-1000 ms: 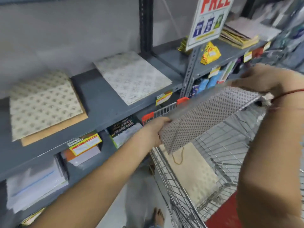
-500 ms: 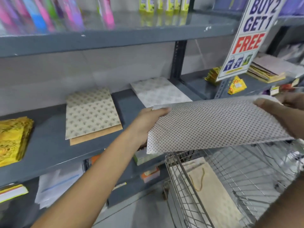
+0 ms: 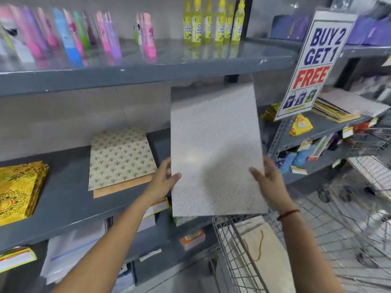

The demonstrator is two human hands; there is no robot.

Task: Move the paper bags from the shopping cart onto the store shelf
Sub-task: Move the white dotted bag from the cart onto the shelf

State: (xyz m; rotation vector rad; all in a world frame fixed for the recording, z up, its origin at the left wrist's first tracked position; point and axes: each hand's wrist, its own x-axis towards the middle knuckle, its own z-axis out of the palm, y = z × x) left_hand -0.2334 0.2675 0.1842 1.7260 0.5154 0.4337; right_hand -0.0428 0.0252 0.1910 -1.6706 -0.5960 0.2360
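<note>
A flat grey dotted paper bag (image 3: pixel 213 153) is held lengthwise in the air in front of the grey middle shelf (image 3: pixel 69 199). My left hand (image 3: pixel 161 180) grips its lower left edge and my right hand (image 3: pixel 267 182) grips its lower right edge. The bag hides the white patterned bags that lay on the shelf behind it. A stack of beige bee-print bags (image 3: pixel 120 157) lies on the shelf to the left. Below, the wire shopping cart (image 3: pixel 230 256) holds a beige paper bag (image 3: pixel 264 250) with a cord handle.
Yellow patterned bags (image 3: pixel 19 191) sit at the shelf's left end. Bottles and coloured packs line the upper shelf (image 3: pixel 148 68). A "BUY 2 GET 1 FREE" sign (image 3: pixel 315 64) hangs at right, by the upright post. Price tags and boxes fill the lower shelf.
The dotted bag has been lifted out of the cart and turned from crosswise to lengthwise, now held up at the middle shelf. Both hands shifted to its lower edge; the view tilted up.
</note>
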